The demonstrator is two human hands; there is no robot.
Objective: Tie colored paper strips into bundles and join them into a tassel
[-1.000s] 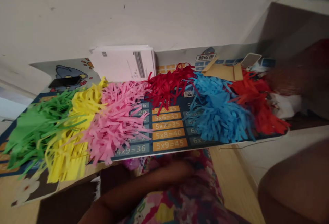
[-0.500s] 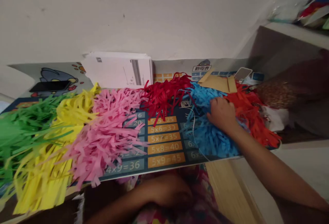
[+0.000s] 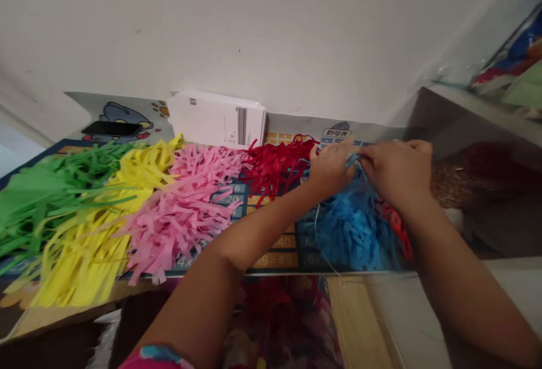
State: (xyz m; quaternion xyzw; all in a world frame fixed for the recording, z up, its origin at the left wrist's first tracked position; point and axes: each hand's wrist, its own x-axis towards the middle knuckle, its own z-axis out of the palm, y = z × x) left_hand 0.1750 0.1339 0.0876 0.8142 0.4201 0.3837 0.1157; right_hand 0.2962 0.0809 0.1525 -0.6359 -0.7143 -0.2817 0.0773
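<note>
A blue fringed paper tassel (image 3: pixel 355 233) hangs down over the right part of the printed mat, its upper end lifted between my two hands. My left hand (image 3: pixel 332 168) pinches that upper end from the left. From the right, my right hand (image 3: pixel 396 171) grips it with thumb and fingers, close to the left fingertips; the exact hold is partly hidden. A thin white string (image 3: pixel 317 228) trails beside the blue strips and past the mat's front edge. Left of my hands lies dark red fringe (image 3: pixel 275 168). Orange-red fringe (image 3: pixel 396 228) shows beneath my right wrist.
Pink (image 3: pixel 178 216), yellow (image 3: pixel 93 239) and green fringe (image 3: pixel 46 205) cover the left of the times-table mat (image 3: pixel 275 260). A white box (image 3: pixel 215 120) and a dark phone (image 3: pixel 112 127) sit at the back. Right stands a shelf unit (image 3: pixel 478 131).
My left hand has risen from below the table edge to the blue tassel. My right hand has moved up and lifted the tassel's upper end. The view has shifted slightly.
</note>
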